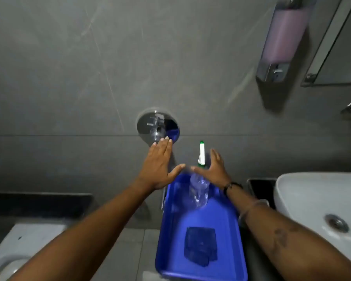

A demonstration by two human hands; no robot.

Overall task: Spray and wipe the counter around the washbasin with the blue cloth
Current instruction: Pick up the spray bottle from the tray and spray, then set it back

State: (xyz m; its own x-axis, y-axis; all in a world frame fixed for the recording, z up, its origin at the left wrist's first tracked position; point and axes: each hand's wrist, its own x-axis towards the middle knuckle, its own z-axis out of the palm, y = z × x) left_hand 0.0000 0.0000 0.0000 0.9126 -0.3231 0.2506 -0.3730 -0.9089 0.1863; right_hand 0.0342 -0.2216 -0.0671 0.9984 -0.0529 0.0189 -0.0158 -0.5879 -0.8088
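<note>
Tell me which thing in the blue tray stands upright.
The clear spray bottle with the white and green nozzle, at the tray's far end. The folded blue cloth lies flat nearer you.

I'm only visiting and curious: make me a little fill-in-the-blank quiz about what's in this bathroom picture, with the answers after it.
1. The folded cloth lies in a tray whose colour is ____.
2. The clear spray bottle stands inside the ____.
3. The white washbasin sits to the ____ of the tray.
4. Both hands, left hand and right hand, are open and hold ____.

Missing words: blue; tray; right; nothing
</note>
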